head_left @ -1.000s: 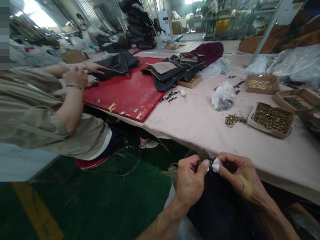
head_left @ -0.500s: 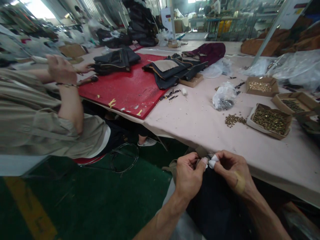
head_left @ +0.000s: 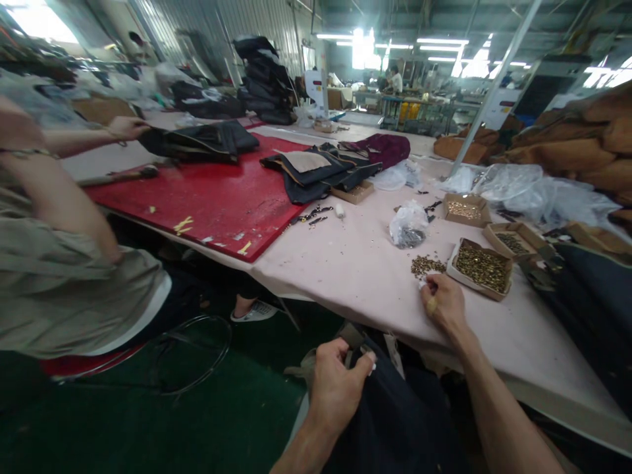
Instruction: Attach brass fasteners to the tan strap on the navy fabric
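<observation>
My left hand (head_left: 338, 382) pinches the edge of a dark navy cloth piece (head_left: 395, 415), which hangs over my lap below the table edge. White wrapping shows at its thumb tip. My right hand (head_left: 444, 303) is over the table's near side, fingers curled together, with white wrapping at a fingertip and a tan plaster at the thumb's base. Just beyond those fingers lies a loose heap of small brass-coloured metal pieces (head_left: 425, 264). Whatever the right fingers hold, if anything, is hidden. Beside the heap stands a cardboard box (head_left: 481, 268) full of similar pieces.
More small-parts boxes stand behind, including one with copper-coloured bits (head_left: 464, 209). A clear plastic bag (head_left: 409, 224) sits left of them. A red board (head_left: 212, 210) and folded dark garment pieces (head_left: 316, 171) lie further left. A co-worker in a khaki shirt (head_left: 74, 283) handles dark fabric there.
My right hand has left the cloth and moved up and right to the brass heap. The left hand still grips the cloth. My view has tilted up and turned right.
</observation>
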Available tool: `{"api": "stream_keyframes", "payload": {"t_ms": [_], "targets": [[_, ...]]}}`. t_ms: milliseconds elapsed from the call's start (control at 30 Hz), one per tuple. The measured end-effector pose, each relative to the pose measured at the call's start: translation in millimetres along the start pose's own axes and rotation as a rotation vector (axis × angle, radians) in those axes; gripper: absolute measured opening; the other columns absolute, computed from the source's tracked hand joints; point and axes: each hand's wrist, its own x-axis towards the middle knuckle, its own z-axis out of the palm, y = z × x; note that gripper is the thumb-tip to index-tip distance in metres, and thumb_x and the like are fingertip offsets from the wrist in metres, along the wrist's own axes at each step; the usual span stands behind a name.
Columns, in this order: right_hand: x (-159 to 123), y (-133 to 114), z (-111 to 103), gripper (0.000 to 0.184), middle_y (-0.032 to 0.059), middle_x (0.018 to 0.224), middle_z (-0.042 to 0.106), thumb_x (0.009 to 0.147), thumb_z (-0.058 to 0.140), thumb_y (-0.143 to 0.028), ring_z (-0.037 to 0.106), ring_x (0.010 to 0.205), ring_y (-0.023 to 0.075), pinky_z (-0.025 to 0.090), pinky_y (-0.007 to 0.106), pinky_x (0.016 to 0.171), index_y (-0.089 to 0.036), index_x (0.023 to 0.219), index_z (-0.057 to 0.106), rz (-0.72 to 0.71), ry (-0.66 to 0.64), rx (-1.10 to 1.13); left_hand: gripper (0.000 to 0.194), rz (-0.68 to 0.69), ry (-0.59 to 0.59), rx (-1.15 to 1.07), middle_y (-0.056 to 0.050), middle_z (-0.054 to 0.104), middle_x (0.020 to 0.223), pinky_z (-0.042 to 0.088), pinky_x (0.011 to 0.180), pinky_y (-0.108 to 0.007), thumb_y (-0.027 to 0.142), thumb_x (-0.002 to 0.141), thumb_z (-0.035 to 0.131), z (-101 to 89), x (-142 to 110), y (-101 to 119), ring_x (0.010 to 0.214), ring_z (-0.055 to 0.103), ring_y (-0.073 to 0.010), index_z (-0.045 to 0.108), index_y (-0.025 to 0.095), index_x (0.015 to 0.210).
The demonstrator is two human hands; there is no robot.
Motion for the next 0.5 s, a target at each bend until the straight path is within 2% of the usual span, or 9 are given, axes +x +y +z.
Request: {"api": "stream_keyframes", "payload": {"t_ms": [167,367,500], "targets": [[18,1,12,0.02,0.0096,0.095,0.073,0.093,0.058,-0.025,0.065,0.088,0.0253,0.045,0.031,0.079,-0.017,0.097,0.076,0.032,-0.043,-0.13,0.03,-0.035,0.023,0.002,-0.005,0.066,0.077,0.037,0.067,-0.028,0.042,0.079,0.076,-3.6,0,2,0.073,0.053,-0.0174,0.074,0.012,0.082],[26,-1,6,0.015,0.0076,0.081,0.073,0.089,0.066,-0.021,0.067,0.076,0.0244,0.04,0.03,0.066,-0.02,0.081,0.079,0.127,-0.264,-0.157,0.029,-0.035,0.012,-0.04,-0.004,0.066,0.078,0.037,0.067,-0.027,0.041,0.079,0.076,-11.3,6,4,0.072,0.05,-0.0163,0.078,0.012,0.086],[25,-5,4,0.014,0.0078,0.078,0.074,0.089,0.07,-0.02,0.071,0.077,0.0257,0.043,0.03,0.067,-0.02,0.083,0.082,0.186,-0.219,-0.182,0.03,-0.035,0.0,-0.093,-0.006,0.07,0.081,0.039,0.068,-0.026,0.04,0.079,0.079,-13.1,6,5,0.075,0.054,-0.0176,0.079,0.012,0.089]]}}
